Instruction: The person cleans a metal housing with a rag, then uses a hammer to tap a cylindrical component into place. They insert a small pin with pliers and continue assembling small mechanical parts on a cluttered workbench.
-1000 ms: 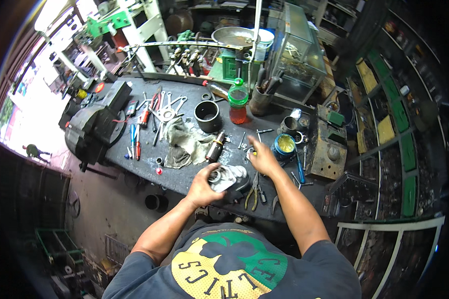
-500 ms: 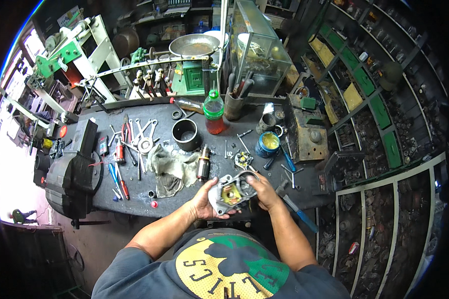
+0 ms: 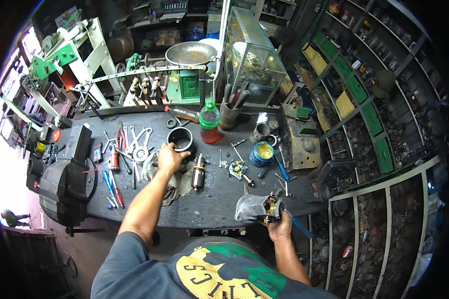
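Note:
My right hand (image 3: pixel 279 226) grips a grey cast-metal starter motor housing (image 3: pixel 251 206) at the bench's front edge. Brassy parts show at the housing's open end, beside my fingers. Over the middle of the bench, my left hand (image 3: pixel 169 160) closes its fingers and thumb on the near side of a dark open metal cylinder (image 3: pixel 183 135). Part of the cylinder is hidden behind that hand. Below my left wrist lies a crumpled grey rag (image 3: pixel 185 183). An armature (image 3: pixel 198 173) with a copper-coloured band rests on the rag's right edge.
Wrenches (image 3: pixel 141 153) and screwdrivers (image 3: pixel 117 192) lie left, near a big black gear casing (image 3: pixel 65 182). A green-capped bottle of red liquid (image 3: pixel 210 123) stands behind the cylinder. A blue tub of yellow grease (image 3: pixel 262 153), a small round part (image 3: pixel 238 170) and a rusty metal box (image 3: pixel 300 144) are right.
My left hand has let go of the housing and moved forward and left to the cylinder. My right hand has carried the housing to the right and turned it.

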Tool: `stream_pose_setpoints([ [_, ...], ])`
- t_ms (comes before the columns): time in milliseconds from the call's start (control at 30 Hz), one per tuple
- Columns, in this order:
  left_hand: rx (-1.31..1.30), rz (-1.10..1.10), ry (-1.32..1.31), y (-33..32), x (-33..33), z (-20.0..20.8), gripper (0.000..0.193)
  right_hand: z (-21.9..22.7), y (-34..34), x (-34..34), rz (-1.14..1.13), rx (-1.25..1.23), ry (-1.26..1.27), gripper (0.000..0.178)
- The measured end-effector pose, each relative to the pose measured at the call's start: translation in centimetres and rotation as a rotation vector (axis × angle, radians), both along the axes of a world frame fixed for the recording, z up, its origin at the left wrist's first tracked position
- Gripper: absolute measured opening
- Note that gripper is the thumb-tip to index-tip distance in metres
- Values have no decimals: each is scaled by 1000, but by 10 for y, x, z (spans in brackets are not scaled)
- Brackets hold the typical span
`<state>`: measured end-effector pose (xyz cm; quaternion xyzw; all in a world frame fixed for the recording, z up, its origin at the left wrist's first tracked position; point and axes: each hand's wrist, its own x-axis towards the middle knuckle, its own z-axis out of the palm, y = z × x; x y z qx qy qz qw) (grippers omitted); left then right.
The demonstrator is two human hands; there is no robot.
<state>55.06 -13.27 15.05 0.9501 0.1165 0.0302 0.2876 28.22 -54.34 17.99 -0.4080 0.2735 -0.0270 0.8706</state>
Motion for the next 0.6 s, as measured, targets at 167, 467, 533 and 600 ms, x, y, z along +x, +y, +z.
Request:
stream_pose_setpoints([
  [167, -394, 57, -86, 10, -16, 42, 54, -27, -50, -10, -62, -22, -47, 35],
  [467, -225, -192, 127, -86, -176, 61, 57, 7, -85, 31, 51, -181, -102, 31],
  [533, -121, -274, 37, -111, -202, 25, 59, 16, -89, 40, 81, -153, -107, 31],
  [600, -60, -347, -94, -133, -221, 13, 56, 18, -96, 45, 101, -125, -99, 31],
])
